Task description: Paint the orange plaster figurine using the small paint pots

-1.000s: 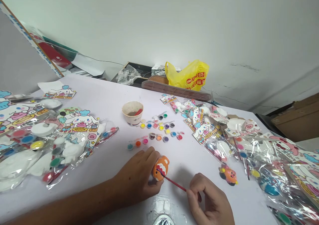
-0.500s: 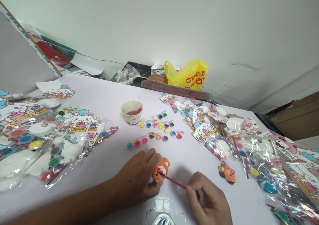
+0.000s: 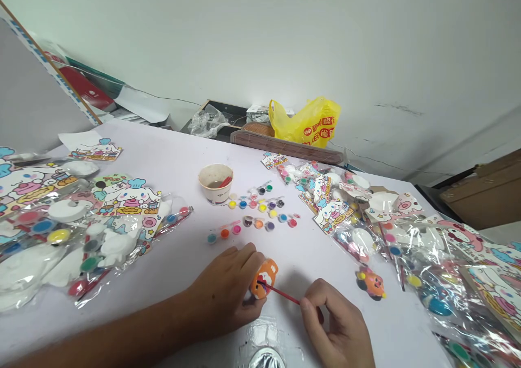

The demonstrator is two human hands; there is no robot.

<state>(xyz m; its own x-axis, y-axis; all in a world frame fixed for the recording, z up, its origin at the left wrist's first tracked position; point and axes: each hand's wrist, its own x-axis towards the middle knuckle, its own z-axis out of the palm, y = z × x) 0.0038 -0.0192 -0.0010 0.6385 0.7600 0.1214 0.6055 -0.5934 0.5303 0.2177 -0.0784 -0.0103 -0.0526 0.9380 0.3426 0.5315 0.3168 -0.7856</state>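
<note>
**Lost Behind Fingers, Edges and Glare**

Cannot see the left side of the orange figurine [image 3: 270, 268], covered by the fingers of the left hand [image 3: 230, 286]. Cannot resolve the tip of the red paintbrush [image 3: 284, 294], too small and dark; cannot see all of its rear end, tucked among the curled fingers of the right hand [image 3: 337, 324]. Cannot follow the right wrist or the round silver object [image 3: 266, 359], low between both hands' fingers, past the bottom edge. Cannot read the paper cup [image 3: 216, 190] beyond the left fingers, print too small. Cannot make out everything in the glaring plastic packets [image 3: 109, 243] [image 3: 443, 281] outward of both hands' fingers, partly cut off at the sides.
</note>
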